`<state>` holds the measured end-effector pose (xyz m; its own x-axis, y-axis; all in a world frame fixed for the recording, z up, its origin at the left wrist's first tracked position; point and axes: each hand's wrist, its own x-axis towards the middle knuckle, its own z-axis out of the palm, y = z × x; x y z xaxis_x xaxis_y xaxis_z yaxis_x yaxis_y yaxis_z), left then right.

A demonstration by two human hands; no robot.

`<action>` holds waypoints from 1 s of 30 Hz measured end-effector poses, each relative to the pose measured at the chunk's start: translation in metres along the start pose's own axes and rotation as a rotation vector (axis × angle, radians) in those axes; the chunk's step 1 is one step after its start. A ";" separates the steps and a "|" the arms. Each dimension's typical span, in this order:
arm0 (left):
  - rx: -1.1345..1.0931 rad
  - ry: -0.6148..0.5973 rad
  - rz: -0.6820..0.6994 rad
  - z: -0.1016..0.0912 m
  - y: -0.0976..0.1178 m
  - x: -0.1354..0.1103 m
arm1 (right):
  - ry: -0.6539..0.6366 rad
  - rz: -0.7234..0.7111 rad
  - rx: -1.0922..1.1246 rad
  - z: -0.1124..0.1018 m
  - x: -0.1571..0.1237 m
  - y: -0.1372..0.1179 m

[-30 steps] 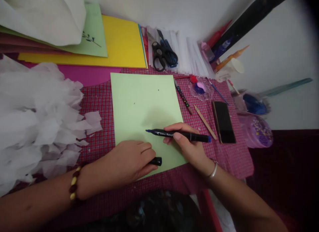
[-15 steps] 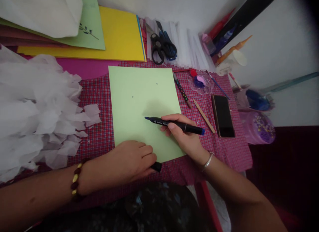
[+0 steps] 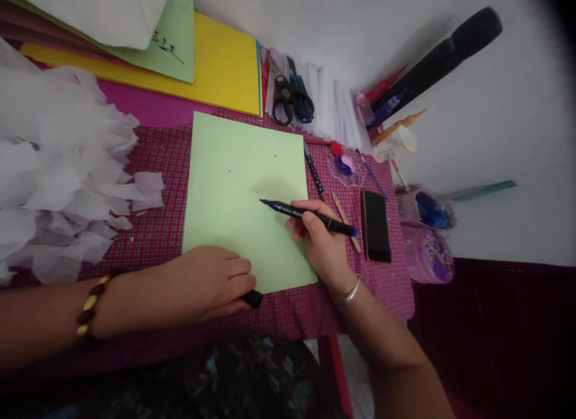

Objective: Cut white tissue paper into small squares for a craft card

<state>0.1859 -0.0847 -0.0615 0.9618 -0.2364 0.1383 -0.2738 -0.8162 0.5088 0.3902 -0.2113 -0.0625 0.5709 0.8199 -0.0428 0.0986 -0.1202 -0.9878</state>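
Observation:
A light green sheet of paper [image 3: 243, 227] lies on a red checked cloth, with two small dark marks on its upper half. My right hand [image 3: 321, 236] is closed around a black marker [image 3: 292, 211] with a blue tip, held low over the middle of the sheet. Whether the tip touches the paper I cannot tell. My left hand [image 3: 211, 281] rests on the sheet's lower left edge, fingers curled round a black marker cap [image 3: 252, 298], whose end sticks out below them.
White tissue pieces [image 3: 67, 167] are heaped on the left. Behind lie yellow card [image 3: 229, 65], black scissors [image 3: 283, 101] and white strips [image 3: 330, 101]. Right of the sheet are a dotted pen [image 3: 314, 171], a wooden stick [image 3: 346, 221], a paint dish [image 3: 353, 174] and a phone [image 3: 376, 227].
The view has turned and shifted, so the table contents appear moved to the left and tilted. Both hands keep their holds; the marker tip stays over the middle of the sheet.

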 end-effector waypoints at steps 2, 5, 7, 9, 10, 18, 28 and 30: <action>-0.016 0.007 -0.008 -0.001 0.000 0.000 | 0.049 -0.015 -0.023 -0.004 0.005 0.002; -0.012 -0.014 -0.007 -0.002 0.000 0.001 | 0.078 -0.026 -0.046 -0.007 0.009 0.004; -0.001 -0.027 0.002 -0.002 -0.001 0.001 | 0.081 -0.027 -0.039 -0.007 0.010 0.003; 0.002 -0.037 0.012 0.000 -0.002 0.001 | 0.079 -0.031 -0.013 -0.007 0.009 0.003; 0.002 -0.041 0.014 0.000 -0.002 0.001 | 0.078 -0.034 0.002 -0.007 0.009 0.002; 0.016 -0.079 0.005 -0.002 -0.001 0.002 | 0.069 -0.006 0.019 -0.007 0.009 0.000; 0.010 -0.063 0.016 -0.003 -0.001 0.002 | 0.059 -0.037 0.058 -0.008 0.009 0.000; -0.004 -0.059 0.014 -0.002 -0.002 0.001 | 0.058 -0.042 0.060 -0.008 0.009 0.000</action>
<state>0.1878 -0.0824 -0.0604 0.9556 -0.2788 0.0953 -0.2874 -0.8104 0.5105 0.4018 -0.2080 -0.0617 0.6140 0.7893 0.0059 0.0753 -0.0511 -0.9958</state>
